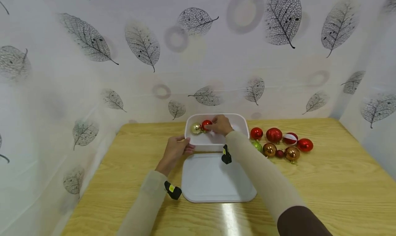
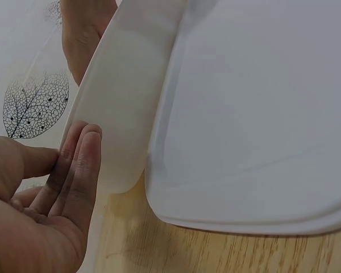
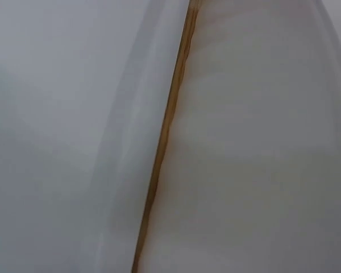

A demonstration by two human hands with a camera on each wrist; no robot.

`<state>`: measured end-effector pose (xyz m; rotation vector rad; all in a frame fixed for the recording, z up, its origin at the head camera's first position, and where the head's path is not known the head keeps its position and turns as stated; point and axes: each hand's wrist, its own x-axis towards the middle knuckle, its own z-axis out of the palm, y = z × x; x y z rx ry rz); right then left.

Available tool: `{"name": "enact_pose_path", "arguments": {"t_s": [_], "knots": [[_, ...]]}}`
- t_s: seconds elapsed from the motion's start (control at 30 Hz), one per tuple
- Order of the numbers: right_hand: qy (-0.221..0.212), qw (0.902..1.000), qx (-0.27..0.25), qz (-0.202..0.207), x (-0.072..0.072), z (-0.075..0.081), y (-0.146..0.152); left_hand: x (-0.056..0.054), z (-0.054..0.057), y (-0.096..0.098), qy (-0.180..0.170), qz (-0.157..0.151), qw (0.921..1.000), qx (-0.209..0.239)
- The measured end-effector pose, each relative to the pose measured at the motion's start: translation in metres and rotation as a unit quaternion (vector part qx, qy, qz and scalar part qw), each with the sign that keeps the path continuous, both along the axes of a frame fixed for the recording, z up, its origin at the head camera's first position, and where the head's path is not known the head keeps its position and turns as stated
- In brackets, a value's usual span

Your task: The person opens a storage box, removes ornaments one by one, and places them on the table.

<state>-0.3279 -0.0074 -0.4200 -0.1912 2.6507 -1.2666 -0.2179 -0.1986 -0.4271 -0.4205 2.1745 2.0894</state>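
Note:
A white plastic box [image 1: 198, 147] stands near the back of the table. My left hand [image 1: 177, 149] grips its front left corner, thumb at the rim and fingers against the outer wall [image 2: 125, 108]. Inside the box, my right hand [image 1: 221, 126] holds a shiny red bauble [image 1: 207, 123] between thumb and fingers. A pale gold bauble [image 1: 196, 128] lies to the left of the red one. In front of the box lies a flat white lid [image 1: 216, 181]. The right wrist view shows only the box wall [image 3: 261, 142] and the lid [image 3: 51, 142], not the hand.
Right of the box lie several baubles: red ones [image 1: 274, 135], a red and white striped one [image 1: 290, 138], copper ones [image 1: 292, 154], a small dark red one [image 1: 279, 154] and a green one [image 1: 257, 146], partly behind my right sleeve. A leaf-patterned curtain [image 1: 204, 67] hangs behind the table.

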Motion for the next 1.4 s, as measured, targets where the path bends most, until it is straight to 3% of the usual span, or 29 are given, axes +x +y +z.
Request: {"name": "enact_pose_path", "arguments": {"t_s": [0.4, 0.7, 0.87, 1.13, 1.4], "knots": [[-0.018, 0.9995, -0.016, -0.019, -0.006, -0.007, -0.002, 0.001, 0.000, 0.007, 0.009, -0.008, 0.9999, 0.006], [-0.006, 0.9999, -0.013, -0.003, -0.006, -0.005, 0.003, 0.001, 0.003, 0.008, 0.006, -0.014, 0.9999, 0.005], [0.006, 0.9999, -0.006, 0.009, -0.006, 0.004, 0.009, 0.001, 0.004, 0.009, 0.003, -0.008, 1.0000, 0.001], [-0.017, 0.9976, -0.065, 0.017, -0.003, 0.022, 0.020, 0.002, 0.003, 0.008, 0.005, 0.000, 1.0000, 0.008], [-0.008, 0.9960, -0.077, 0.045, 0.005, 0.038, 0.034, 0.001, 0.000, 0.005, 0.003, 0.007, 0.9999, 0.008]]}}
